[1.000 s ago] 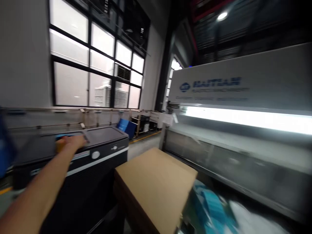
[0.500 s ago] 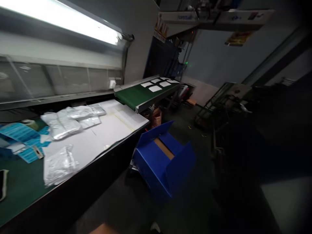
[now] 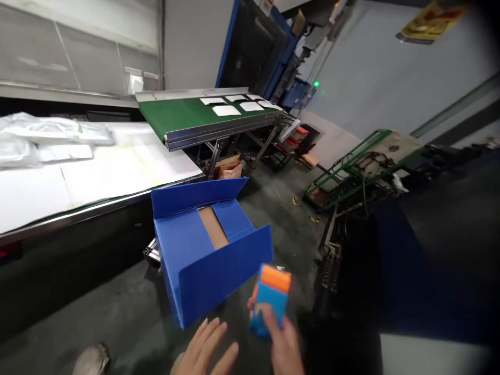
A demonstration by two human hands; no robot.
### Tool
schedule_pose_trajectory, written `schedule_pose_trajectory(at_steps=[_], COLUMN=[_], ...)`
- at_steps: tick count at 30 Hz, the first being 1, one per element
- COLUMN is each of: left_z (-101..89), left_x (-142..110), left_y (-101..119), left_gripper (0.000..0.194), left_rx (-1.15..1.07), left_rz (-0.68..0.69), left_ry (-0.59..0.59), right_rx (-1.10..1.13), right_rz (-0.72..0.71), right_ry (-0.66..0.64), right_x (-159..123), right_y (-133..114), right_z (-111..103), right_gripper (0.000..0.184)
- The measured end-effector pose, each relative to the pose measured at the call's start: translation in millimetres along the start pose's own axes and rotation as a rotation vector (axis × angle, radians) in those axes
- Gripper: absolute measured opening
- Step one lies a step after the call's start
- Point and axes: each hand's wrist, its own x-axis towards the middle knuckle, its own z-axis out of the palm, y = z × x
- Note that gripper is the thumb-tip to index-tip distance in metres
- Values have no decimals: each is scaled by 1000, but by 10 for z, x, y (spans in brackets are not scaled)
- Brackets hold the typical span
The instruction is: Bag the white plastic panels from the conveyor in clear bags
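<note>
My right hand (image 3: 279,333) grips a blue-and-orange block-like object (image 3: 273,294), its thumb lying across the blue side. Slight blur leaves the object's exact kind unclear. At the bottom edge, my left hand (image 3: 207,349) is open and empty, fingers spread. Just beyond both hands stands a blue carton (image 3: 222,278). Its two long outer flaps stick up, while the two inner flaps lie folded in with a strip of brown cardboard showing between them. Neither hand touches the carton.
Left is a workbench with white sheeting (image 3: 105,177) and clear plastic-wrapped packs (image 3: 54,130). Behind it, a green conveyor belt (image 3: 175,114) carries several white flat pieces (image 3: 226,110). A green metal frame (image 3: 351,161) stands at right. A shoe (image 3: 91,359) shows at lower left.
The view has shifted so the carton appears larger and further left. Both hands have come into view, the right one with the blue-and-orange object. The near bench items have left the frame.
</note>
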Motion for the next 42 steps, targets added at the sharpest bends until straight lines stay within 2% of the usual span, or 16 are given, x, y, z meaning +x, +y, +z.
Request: schedule_pose_trajectory(at_steps=[2, 5, 8, 11, 14, 16, 18, 21, 23, 25, 27, 30, 32, 37, 40, 42], left_z=[541, 1426, 2193, 2639, 2761, 2737, 2689, 2621, 2580, 2557, 2582, 2737, 2881, 3100, 3096, 3063], left_x=[248, 505, 474, 247, 103, 98, 112, 98, 94, 136, 235, 414, 492, 507, 486, 479], left_y=[-2, -418, -1055, -1516, -1691, -1749, -1812, -1879, -1885, -1885, -1924, -2088, -2213, -2291, -2246, -2235], left_gripper=[68, 75, 71, 75, 78, 77, 75, 80, 89, 93, 86, 72, 71, 75, 77, 77], left_rx=[29, 17, 32, -4, -32, -68, -125, -187, -185, -158, -114, 4, 84, 165, 163, 145], left_rz=[-33, -209, -373, -455, -494, -505, -519, -561, -579, -560, -570, -761, -896, -952, -949, -943], left_ry=[-213, -389, -422, -403, -368, -362, -373, -392, -385, -348, -293, -222, -197, -202, -197, -179], right_rx=[-105, -352, -627, -896, -1127, -1227, -1313, -1435, -1492, -1558, -1606, -1621, -1633, -1852, -1878, -1881], right_rz=[-97, -286, -591, -908, -974, -796, -551, -330, -298, -335, -387, -416, -430, -685, -673, -643], right_ry=[80, -50, -87, -52, -106, -325, -567, -767, -815, -743, -670, -724, -811, -602, -697, -804], right_x=[495, 1416, 2457, 3529, 4503, 4977, 5227, 5200, 5045, 4903, 4838, 4928, 5112, 5850, 6211, 6316], right_y=[-341, -987, -1602, -2016, -2085, -1876, -1465, -609, -29, 435, 716, 795, 688, 385, 361, 369], right_z=[-280, -115, 587, 1477, 2242, 2558, 2667, 2470, 2185, 1873, 1613, 1423, 1463, 2059, 2399, 2485], right_gripper=[42, 47, 52, 55, 58, 56, 52, 45, 42, 47, 52, 52, 50, 74, 71, 65])
